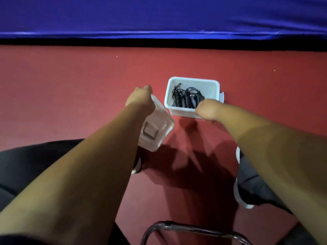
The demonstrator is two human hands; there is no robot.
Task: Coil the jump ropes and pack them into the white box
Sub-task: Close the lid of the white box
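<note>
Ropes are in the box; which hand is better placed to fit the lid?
Probably left: the left hand grips the clear lid beside the white box, while the right hand is at its near rim, likely steadying it.

No text, label, brand or number is legible; the clear plastic lid (159, 121) bears only a dark square outline, not readable as a sign.
</note>
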